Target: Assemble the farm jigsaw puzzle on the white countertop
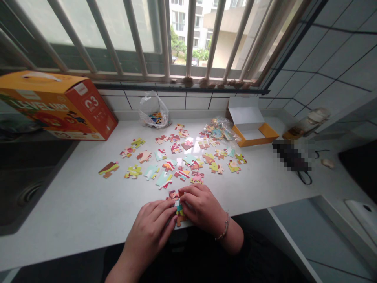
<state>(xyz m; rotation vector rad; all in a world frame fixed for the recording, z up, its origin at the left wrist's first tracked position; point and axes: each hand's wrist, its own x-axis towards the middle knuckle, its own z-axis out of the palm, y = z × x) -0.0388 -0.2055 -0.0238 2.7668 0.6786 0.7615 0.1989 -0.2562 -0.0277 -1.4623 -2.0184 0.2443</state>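
Note:
My left hand (156,220) and my right hand (203,204) meet at the near edge of the white counter. Between them lie a few jigsaw puzzle pieces (179,210) showing a figure with a brown top and teal and yellow parts; they look joined, though my fingers hide much of them. My left fingers are closed against the left side. On the right side, thumb and fingers of my right hand pinch the pieces. Just beyond my hands, several loose puzzle pieces (164,179) lie spread, in pale blue, green, red and pink. A beaded bracelet circles my right wrist.
An orange box (55,106) stands at the back left beside a dark sink (32,184). Along the wall sit a plastic bag of pieces (153,111), another bag (220,127) and an open yellow box (255,129). A blurred dark object (291,155) and bottle (309,122) are right.

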